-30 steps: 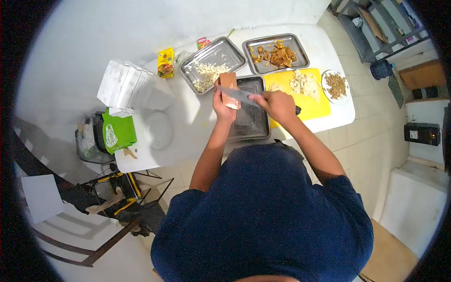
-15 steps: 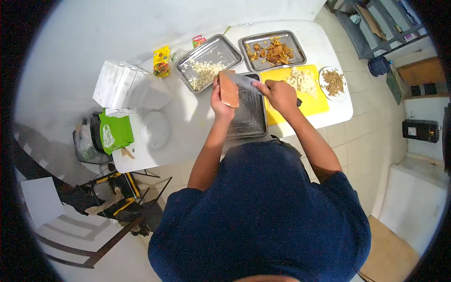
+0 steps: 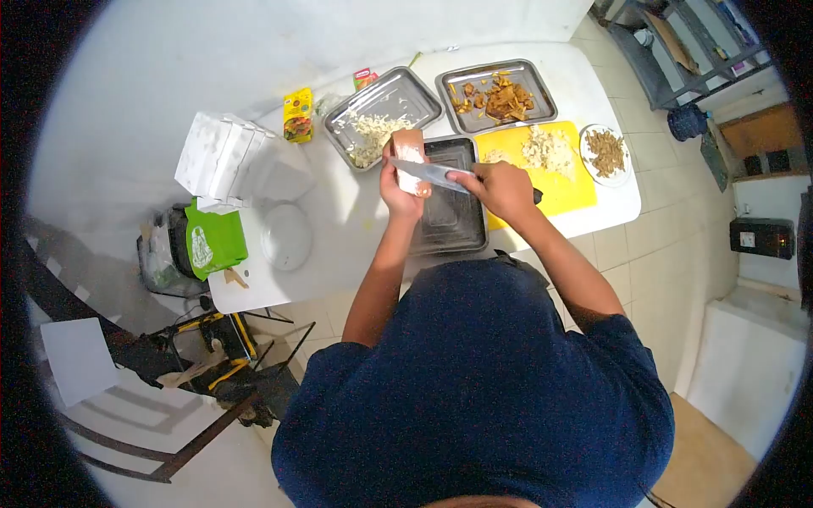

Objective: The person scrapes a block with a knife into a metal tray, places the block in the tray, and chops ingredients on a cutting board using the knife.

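My left hand (image 3: 398, 196) is closed around an orange-brown rectangular block (image 3: 407, 140), held up over the near trays. Much of the block's face looks whitish; I cannot tell what it is made of. My right hand (image 3: 506, 190) grips a knife (image 3: 436, 174), its blade pointing left across the lower part of the block. A dark end, probably of the handle, shows beyond my right fist. Beneath the hands lies a dark baking tray (image 3: 453, 241). Behind the block, a metal tray (image 3: 410, 82) holds pale shreds (image 3: 377, 131).
A yellow cutting board (image 3: 563, 188) carries pale chopped pieces (image 3: 546, 150). Beside it stands a white plate (image 3: 605, 180) of brown strips. Browned pieces (image 3: 508, 100) fill part of another tray (image 3: 447, 108). Leftward are a yellow packet (image 3: 298, 115), white boxes (image 3: 212, 157) and a green bag (image 3: 218, 239).
The knife has come down and left across the block, from its upper right edge. The block has turned in my left hand and shows a whiter face. The view has shifted slightly.
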Available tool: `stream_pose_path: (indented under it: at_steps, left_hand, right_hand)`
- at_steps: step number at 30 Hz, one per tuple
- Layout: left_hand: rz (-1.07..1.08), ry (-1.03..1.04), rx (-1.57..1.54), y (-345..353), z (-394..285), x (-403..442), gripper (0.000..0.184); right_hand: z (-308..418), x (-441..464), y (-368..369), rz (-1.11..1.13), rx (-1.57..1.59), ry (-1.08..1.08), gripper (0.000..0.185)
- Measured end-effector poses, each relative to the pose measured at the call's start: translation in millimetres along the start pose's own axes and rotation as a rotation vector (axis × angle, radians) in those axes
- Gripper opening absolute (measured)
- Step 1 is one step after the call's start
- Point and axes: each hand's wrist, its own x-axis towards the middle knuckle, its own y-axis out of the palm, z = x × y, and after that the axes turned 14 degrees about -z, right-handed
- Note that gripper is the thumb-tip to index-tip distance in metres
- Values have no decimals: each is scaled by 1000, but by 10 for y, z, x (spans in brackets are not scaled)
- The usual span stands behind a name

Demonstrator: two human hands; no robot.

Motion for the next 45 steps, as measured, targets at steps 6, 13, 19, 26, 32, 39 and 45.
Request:
stream_pose_path:
  at_steps: [6,13,19,26,32,39,45]
  left_hand:
    - [-123,-29,-19,-4,65,32,44]
    - [-87,-40,19,94,88,30,44]
    - [-191,-14,-8,165,23,9,47]
    - [-95,-108,1,58,7,-42,45]
    - [-141,15,50,205,60,-11,44]
    - [-156,-45,43,156,16,-55,40]
    - [-68,-59,125,127,18,-33,42]
  right_hand:
    - [-242,235,-66,-95,27,194,70]
    - [-228,34,106,-84,-64,32,71]
    - [-139,65,-2,-90,-18,87,70]
    - [-219,195,-33,-137,4,203,71]
    - [-107,2,3,-24,67,66,68]
    - [-137,104,-72,-102,14,123,68]
    - [-319,240,31,-149,-11,197,70]
